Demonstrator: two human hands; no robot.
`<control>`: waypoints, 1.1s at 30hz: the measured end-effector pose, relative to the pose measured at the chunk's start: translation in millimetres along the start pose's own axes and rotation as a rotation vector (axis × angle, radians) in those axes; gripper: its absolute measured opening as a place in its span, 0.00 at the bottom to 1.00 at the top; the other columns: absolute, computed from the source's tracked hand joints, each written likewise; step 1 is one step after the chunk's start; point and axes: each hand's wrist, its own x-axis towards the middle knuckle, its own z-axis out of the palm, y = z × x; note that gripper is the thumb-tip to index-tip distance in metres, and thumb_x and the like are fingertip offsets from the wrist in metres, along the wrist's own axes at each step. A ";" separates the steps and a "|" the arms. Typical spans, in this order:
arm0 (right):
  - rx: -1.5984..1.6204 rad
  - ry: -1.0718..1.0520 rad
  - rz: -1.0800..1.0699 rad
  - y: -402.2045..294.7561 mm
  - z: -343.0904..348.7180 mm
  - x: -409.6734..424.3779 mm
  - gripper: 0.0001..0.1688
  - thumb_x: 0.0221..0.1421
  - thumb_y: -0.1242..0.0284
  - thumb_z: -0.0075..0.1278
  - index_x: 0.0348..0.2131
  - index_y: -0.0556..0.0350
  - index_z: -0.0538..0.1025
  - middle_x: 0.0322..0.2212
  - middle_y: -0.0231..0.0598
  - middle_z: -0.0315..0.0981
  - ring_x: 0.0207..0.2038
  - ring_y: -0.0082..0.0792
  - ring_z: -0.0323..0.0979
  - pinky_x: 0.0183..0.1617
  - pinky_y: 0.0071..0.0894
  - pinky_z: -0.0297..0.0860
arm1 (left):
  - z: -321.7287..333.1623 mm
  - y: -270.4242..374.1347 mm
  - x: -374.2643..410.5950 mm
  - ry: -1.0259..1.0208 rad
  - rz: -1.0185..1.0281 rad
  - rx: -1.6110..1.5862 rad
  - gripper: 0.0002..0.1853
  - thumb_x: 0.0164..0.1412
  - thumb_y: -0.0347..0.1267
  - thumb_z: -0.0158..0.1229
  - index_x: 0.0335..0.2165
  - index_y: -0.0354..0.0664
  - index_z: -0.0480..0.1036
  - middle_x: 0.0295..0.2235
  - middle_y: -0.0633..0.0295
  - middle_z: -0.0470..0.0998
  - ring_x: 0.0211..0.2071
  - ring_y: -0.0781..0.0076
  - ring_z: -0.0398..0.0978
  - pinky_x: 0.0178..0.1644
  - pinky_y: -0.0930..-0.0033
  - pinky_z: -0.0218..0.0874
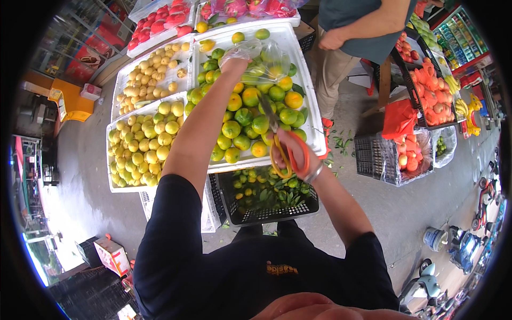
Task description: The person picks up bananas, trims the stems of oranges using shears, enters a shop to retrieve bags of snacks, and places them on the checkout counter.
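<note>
My left hand [237, 64] reaches over the far part of a white foam tray [310, 116] and holds a clear plastic bag [276, 64]; the film hides most of its fingers. Green and yellow-orange citrus fruits [242, 116] fill that tray, some with leaves. In my right hand [289, 147] is a pair of scissors [273, 122] with one yellow and one orange handle loop. Their blades point away from me, just above the fruits. Whether the blades touch a fruit, I cannot tell.
Below the tray, a black plastic crate [256, 216] holds leafy citrus. Yellow-green fruits [146, 140] and small pale yellow fruits [154, 72] lie in trays at left. A person [360, 36] stands beyond the tray's right side. More crates [368, 154] stand at right.
</note>
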 end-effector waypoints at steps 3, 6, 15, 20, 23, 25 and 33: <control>0.151 0.013 0.081 -25.8 6.2 33.7 0.27 0.55 0.49 0.42 0.37 0.55 0.67 0.20 0.31 0.61 0.21 0.23 0.59 0.23 0.20 0.57 | -3.8 -15.4 7.1 -0.033 -0.026 -0.169 0.19 0.52 0.39 0.54 0.41 0.41 0.70 0.32 0.63 0.76 0.37 0.67 0.71 0.41 0.63 0.60; 0.257 -0.051 0.114 -39.0 -0.3 62.7 0.28 0.55 0.48 0.43 0.38 0.55 0.68 0.21 0.30 0.59 0.23 0.24 0.58 0.23 0.19 0.56 | -2.1 -22.2 11.8 -0.032 -0.066 -0.142 0.18 0.52 0.40 0.54 0.39 0.41 0.71 0.32 0.63 0.76 0.37 0.68 0.71 0.42 0.62 0.59; 0.427 -0.120 0.116 -51.0 -7.8 113.5 0.27 0.52 0.50 0.48 0.37 0.55 0.70 0.22 0.30 0.58 0.24 0.25 0.59 0.23 0.18 0.58 | 4.3 -11.6 -1.0 0.152 0.031 0.108 0.15 0.52 0.40 0.53 0.33 0.40 0.74 0.33 0.58 0.75 0.35 0.65 0.71 0.39 0.63 0.60; 0.449 -0.113 0.099 -49.7 -9.1 131.2 0.26 0.52 0.50 0.48 0.36 0.55 0.70 0.22 0.32 0.59 0.24 0.26 0.59 0.23 0.18 0.58 | 3.3 -15.5 3.3 0.143 -0.074 -0.035 0.15 0.52 0.40 0.53 0.35 0.40 0.73 0.34 0.59 0.75 0.36 0.66 0.71 0.38 0.63 0.60; 0.455 -0.097 0.087 -52.5 -15.2 140.9 0.28 0.50 0.49 0.49 0.35 0.55 0.68 0.21 0.32 0.59 0.22 0.26 0.59 0.22 0.19 0.58 | 6.0 -2.7 -6.8 0.103 -0.097 -0.115 0.15 0.53 0.39 0.52 0.36 0.40 0.72 0.34 0.60 0.75 0.36 0.67 0.70 0.39 0.64 0.59; 0.453 -0.085 0.097 -52.1 -15.8 148.9 0.27 0.50 0.49 0.49 0.35 0.54 0.68 0.20 0.29 0.57 0.21 0.24 0.58 0.21 0.17 0.57 | 3.2 -2.3 -9.6 0.124 -0.089 -0.103 0.15 0.53 0.37 0.52 0.37 0.40 0.71 0.34 0.60 0.75 0.36 0.68 0.70 0.39 0.64 0.59; 0.295 0.094 0.036 -39.4 -9.9 164.9 0.19 0.53 0.55 0.48 0.29 0.50 0.66 0.13 0.22 0.51 0.13 0.16 0.50 0.15 0.14 0.50 | 6.9 4.6 -15.9 0.187 -0.117 -0.312 0.20 0.52 0.36 0.54 0.43 0.38 0.69 0.38 0.54 0.74 0.38 0.60 0.71 0.41 0.62 0.60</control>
